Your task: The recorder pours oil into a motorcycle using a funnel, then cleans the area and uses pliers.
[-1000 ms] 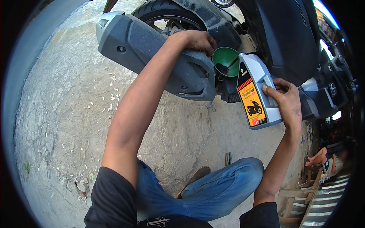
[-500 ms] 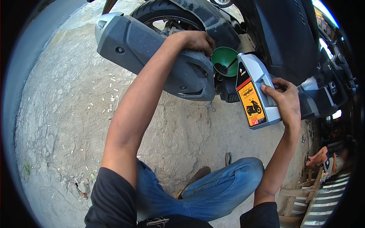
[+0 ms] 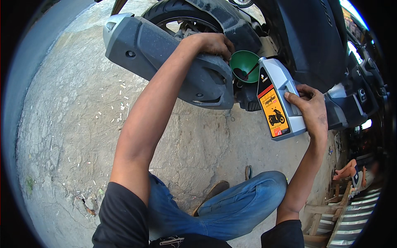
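Note:
My right hand (image 3: 310, 105) grips a silver plastic bottle (image 3: 290, 120) with a black and yellow label picturing a scooter. The bottle tilts toward a green funnel (image 3: 250, 62), and a thin dark red stream runs from its spout into the bowl, where dark liquid shows. The funnel sits at the engine (image 3: 250, 97) of a dark scooter. Just left of it, my left hand (image 3: 215, 47) has its fingers curled down beside the funnel, over the grey exhaust cover (image 3: 144, 49); whatever they grip is hidden.
The rear wheel (image 3: 159, 12) and dark body panel (image 3: 310, 45) surround the work. My jeans-clad legs lie below on cracked concrete (image 3: 82, 144) with scattered small white bits. At right, another person (image 3: 351, 173) is beside a wooden structure (image 3: 322, 219); a kerb-like edge (image 3: 49, 53) runs along the left.

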`<control>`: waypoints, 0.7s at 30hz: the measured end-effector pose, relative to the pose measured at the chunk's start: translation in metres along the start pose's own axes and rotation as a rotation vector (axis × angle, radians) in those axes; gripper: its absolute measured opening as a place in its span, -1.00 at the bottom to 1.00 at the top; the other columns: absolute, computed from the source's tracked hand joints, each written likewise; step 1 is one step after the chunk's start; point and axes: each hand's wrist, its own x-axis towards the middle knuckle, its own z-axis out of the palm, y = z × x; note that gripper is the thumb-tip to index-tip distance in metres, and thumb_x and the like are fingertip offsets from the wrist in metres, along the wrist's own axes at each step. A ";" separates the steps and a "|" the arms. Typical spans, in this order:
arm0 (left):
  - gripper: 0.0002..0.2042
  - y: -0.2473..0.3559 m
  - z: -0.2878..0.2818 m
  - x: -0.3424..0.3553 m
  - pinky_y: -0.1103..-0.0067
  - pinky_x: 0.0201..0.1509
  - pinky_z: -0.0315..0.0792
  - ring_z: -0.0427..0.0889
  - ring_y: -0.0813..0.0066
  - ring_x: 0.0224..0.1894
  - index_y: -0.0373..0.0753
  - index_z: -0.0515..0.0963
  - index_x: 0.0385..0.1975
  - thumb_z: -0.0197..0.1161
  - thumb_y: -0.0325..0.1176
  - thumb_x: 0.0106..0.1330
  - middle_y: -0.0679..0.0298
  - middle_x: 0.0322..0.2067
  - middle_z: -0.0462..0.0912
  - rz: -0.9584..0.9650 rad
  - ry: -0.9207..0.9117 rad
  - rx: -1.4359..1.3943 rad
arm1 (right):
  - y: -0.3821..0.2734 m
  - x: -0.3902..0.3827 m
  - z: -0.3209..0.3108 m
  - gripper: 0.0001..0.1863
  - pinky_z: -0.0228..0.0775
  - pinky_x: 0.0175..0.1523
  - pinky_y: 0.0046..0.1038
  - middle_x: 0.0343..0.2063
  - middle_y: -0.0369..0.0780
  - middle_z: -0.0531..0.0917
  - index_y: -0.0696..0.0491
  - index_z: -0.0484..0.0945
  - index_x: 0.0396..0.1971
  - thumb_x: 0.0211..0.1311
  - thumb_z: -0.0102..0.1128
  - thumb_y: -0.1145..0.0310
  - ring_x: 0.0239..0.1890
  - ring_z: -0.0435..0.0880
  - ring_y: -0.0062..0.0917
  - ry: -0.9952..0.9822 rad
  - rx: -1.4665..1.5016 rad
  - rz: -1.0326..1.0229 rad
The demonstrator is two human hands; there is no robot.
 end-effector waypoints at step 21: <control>-0.57 0.003 0.002 0.001 0.50 0.13 0.56 0.79 0.38 -0.14 -0.30 0.72 0.07 0.36 -0.36 0.16 0.11 -0.19 0.83 0.006 0.001 -0.024 | -0.001 0.000 -0.001 -0.35 0.54 -0.09 -0.50 -0.33 -0.02 0.77 0.33 0.73 -0.06 -0.04 0.55 0.09 -0.37 0.75 -0.44 -0.017 0.009 -0.005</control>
